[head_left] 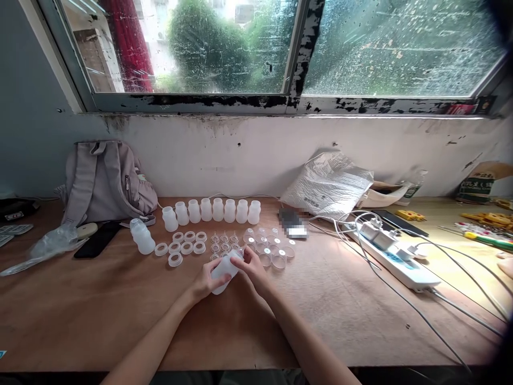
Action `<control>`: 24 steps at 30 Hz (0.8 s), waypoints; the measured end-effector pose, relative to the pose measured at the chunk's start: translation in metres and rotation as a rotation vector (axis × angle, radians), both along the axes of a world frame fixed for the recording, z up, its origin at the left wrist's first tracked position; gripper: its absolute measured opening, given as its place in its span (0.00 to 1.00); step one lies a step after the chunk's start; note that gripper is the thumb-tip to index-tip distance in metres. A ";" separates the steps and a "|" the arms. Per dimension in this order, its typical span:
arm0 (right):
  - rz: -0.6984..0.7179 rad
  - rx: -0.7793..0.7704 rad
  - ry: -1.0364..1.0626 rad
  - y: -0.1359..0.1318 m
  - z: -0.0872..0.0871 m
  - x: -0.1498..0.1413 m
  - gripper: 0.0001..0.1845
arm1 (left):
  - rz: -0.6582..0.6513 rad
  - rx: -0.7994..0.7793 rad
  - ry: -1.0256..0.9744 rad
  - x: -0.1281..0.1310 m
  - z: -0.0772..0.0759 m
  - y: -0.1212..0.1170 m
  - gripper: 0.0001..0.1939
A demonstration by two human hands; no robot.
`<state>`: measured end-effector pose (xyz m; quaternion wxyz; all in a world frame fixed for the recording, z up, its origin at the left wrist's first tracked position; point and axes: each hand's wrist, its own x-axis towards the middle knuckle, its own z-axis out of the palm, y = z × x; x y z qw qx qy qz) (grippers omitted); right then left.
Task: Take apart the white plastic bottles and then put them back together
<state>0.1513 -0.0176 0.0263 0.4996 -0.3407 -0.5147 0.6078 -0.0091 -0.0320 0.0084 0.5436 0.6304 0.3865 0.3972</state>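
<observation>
A translucent white baby bottle (225, 271) is held tilted above the front of the wooden table. My left hand (206, 280) wraps around its body. At its upper end are the closed fingers of my right hand (251, 263), and what they grip there is partly hidden. Just beyond lie clear nipples (224, 239) in rows. White collar rings (186, 247) are grouped to the left, and clear dome caps (278, 259) to the right. Open bottle bodies (206, 209) stand in a row behind. One assembled bottle (142, 237) is at the left.
A grey backpack (106, 182), a black phone (97, 240) and a plastic bag (54, 243) sit at left. To the right are a silver padded bag (331, 184), a white power strip (401, 262) with trailing cables, and yellow parts (481, 219). The window wall (200, 155) bounds the table's back.
</observation>
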 end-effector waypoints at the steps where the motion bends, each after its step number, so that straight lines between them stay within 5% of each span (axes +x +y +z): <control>1: -0.008 0.010 0.009 -0.001 0.000 -0.001 0.14 | 0.013 0.048 0.033 0.000 0.000 0.000 0.23; 6: 0.178 0.032 0.089 -0.005 0.003 0.001 0.20 | 0.009 0.140 0.140 0.004 -0.001 -0.006 0.22; 11: -0.022 0.148 -0.099 -0.002 0.001 0.003 0.15 | 0.380 0.362 0.235 0.007 -0.001 -0.009 0.27; 13: -0.026 0.137 -0.053 -0.002 0.002 0.003 0.17 | 0.254 0.183 0.148 0.006 0.002 -0.009 0.27; 16: 0.134 0.047 0.068 -0.006 0.003 0.003 0.22 | -0.172 -0.216 -0.087 0.004 0.005 -0.010 0.27; 18: 0.254 -0.005 0.085 -0.009 0.004 0.003 0.22 | -0.337 -0.362 -0.186 0.003 0.005 -0.012 0.27; 21: 0.305 -0.025 0.031 -0.010 0.002 0.002 0.18 | -0.361 -0.389 -0.195 0.003 0.004 -0.013 0.22; 24: 0.239 0.026 0.027 -0.009 -0.001 -0.001 0.14 | -0.235 -0.242 -0.054 0.007 0.003 -0.013 0.17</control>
